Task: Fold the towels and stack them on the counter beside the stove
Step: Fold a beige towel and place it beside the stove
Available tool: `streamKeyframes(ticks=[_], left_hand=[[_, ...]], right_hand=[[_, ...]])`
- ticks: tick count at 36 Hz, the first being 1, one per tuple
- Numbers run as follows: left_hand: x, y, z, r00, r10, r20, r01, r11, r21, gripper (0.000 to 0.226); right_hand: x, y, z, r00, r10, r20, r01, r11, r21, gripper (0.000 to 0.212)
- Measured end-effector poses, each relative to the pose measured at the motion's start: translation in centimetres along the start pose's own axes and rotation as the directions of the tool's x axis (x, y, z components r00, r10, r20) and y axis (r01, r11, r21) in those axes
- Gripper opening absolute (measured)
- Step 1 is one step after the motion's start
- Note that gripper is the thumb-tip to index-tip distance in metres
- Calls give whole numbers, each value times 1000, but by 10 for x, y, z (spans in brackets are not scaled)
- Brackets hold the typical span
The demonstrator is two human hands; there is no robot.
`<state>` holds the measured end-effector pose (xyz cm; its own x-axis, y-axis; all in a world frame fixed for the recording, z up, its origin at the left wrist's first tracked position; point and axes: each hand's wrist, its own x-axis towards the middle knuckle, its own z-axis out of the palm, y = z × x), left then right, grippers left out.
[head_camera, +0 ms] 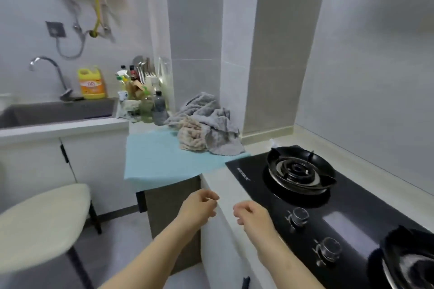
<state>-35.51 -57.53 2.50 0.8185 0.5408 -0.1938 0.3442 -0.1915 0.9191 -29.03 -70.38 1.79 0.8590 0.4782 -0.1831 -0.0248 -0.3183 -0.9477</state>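
A crumpled grey towel [211,119] lies heaped at the back of the counter, with a bunched beige towel [191,137] against its front left. Both sit partly on a light blue mat [155,159] that covers the counter left of the black stove [328,213]. My left hand [199,206] hangs in the air in front of the counter's edge, its fingers loosely curled and holding nothing. My right hand [252,216] hovers over the white counter strip near the stove's front left, also loosely curled and holding nothing. Both hands are well short of the towels.
Bottles and a utensil holder [141,98] crowd the counter left of the towels. A sink [56,112] with a tap and a yellow detergent jug [92,83] lies further left. A cream stool [40,223] stands at lower left. The stove has two burners and two knobs [298,216].
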Motion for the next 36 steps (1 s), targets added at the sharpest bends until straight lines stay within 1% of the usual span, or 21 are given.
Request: streamKeyframes(ticks=[4,9,12,16,20,26,29,32,34,36], left_hand=[[26,-10,-62,997,-15,-72,15,1000,-6,16],[62,-21,-111,991,-52,-121,43,996,-74,15],[86,-32,-126,985,-76,-158,60,993,-104,14],[122,-39,-143,977,-117,-179,98,989,-111,16],[162,-37,-162,974,-108,-200,95,993,-77,15],[250,-21,-187,972,-145,-187,126,986,-108,18],[290,-12,-195,968,-147,-202,126,986,-114,17],[321,-8,-200,967,-146,-207,121,984,-130,17],[336,-7,-201,966,-156,-207,129,982,-141,17],[349,-7,-201,964,-167,-208,138,979,-151,17]], right_hand=[[31,-17,56,999,21,49,-21,1000,-7,13],[74,-32,102,995,47,93,-45,999,-30,17],[104,-36,122,995,48,93,-44,998,-42,18],[153,-45,145,993,51,109,-43,997,-71,13],[195,-60,162,994,25,108,-22,999,-30,13],[291,-84,179,995,-15,96,15,1000,-8,15],[333,-96,184,997,-56,54,57,998,-21,19],[367,-109,188,995,-94,-34,91,993,-79,15],[385,-115,188,985,-128,-117,108,980,-164,30],[397,-121,187,975,-156,-158,115,965,-237,42]])
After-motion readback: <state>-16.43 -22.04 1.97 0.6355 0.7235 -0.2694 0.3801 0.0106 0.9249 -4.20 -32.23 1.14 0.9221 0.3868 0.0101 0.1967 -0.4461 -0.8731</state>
